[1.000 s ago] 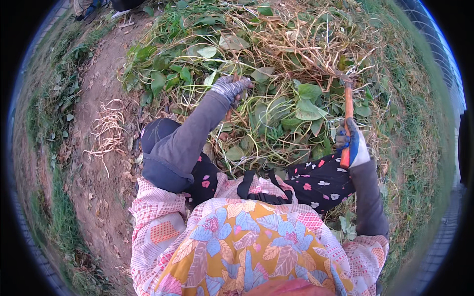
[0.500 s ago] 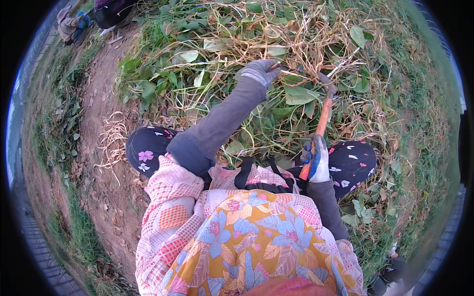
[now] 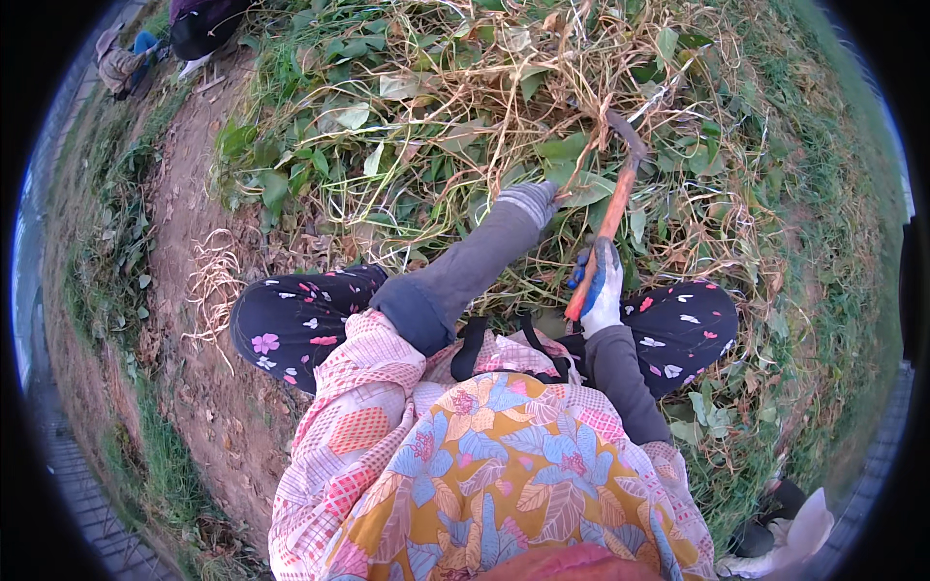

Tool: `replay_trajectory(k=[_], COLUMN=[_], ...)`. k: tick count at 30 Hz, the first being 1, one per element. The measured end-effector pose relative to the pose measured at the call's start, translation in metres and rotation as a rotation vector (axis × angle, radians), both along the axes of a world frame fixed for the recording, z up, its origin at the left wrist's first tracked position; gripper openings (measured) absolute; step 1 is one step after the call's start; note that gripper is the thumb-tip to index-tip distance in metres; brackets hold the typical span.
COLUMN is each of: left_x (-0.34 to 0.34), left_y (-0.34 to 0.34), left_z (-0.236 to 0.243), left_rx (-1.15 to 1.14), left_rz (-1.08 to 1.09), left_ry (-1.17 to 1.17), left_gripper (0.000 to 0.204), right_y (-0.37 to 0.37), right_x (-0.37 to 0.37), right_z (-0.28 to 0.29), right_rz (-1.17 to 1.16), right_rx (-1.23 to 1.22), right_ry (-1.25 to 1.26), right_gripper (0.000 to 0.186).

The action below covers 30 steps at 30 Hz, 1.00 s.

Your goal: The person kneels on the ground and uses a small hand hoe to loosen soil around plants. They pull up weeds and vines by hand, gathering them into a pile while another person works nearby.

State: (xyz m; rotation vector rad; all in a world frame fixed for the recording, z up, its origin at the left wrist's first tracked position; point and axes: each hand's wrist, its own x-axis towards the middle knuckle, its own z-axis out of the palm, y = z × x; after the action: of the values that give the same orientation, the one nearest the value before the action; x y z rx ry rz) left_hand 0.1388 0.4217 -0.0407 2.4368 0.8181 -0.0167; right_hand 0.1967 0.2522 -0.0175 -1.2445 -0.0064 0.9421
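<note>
The right hand (image 3: 604, 281) is closed around the wooden handle of the hooked tool (image 3: 617, 201), whose metal head points to the far side, among dry stems (image 3: 581, 82). The left hand (image 3: 536, 198), in a grey glove, is just left of this handle; its fingers are hidden, so I cannot tell what it holds. Compared with one second ago, both hands are closer together, so they seem to work on one same patch of green vines (image 3: 436, 174). Farther left, pale roots (image 3: 214, 281) lie on soil, unchanged.
</note>
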Motion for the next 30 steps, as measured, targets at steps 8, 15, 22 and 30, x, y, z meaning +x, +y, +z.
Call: replay_trajectory(k=[8,15,22,30], left_x=[-0.059,-0.091,-0.151,-0.217], left_y=[-0.021,-0.029,-0.042,-0.055], left_z=[-0.041,0.016,0.040,0.033], left_rx=[-0.327,-0.693,-0.620,-0.682], left_rz=[0.081,0.297,0.418,0.841], left_ry=[-0.088,-0.401,-0.651,-0.920], left_gripper=[0.040,0.033,0.019,0.021], right_y=[0.041,0.091,0.147,0.248], right_x=[0.035,0.024,-0.001,0.019], right_z=[-0.070,0.019,0.009,0.009], right_rz=[-0.107,0.089,0.348,0.414], right_rx=[-0.255,0.092,0.081,0.294], right_ry=[-0.808,-0.774,-0.573,0.131], right_gripper=[0.030,0.018,0.022,0.038])
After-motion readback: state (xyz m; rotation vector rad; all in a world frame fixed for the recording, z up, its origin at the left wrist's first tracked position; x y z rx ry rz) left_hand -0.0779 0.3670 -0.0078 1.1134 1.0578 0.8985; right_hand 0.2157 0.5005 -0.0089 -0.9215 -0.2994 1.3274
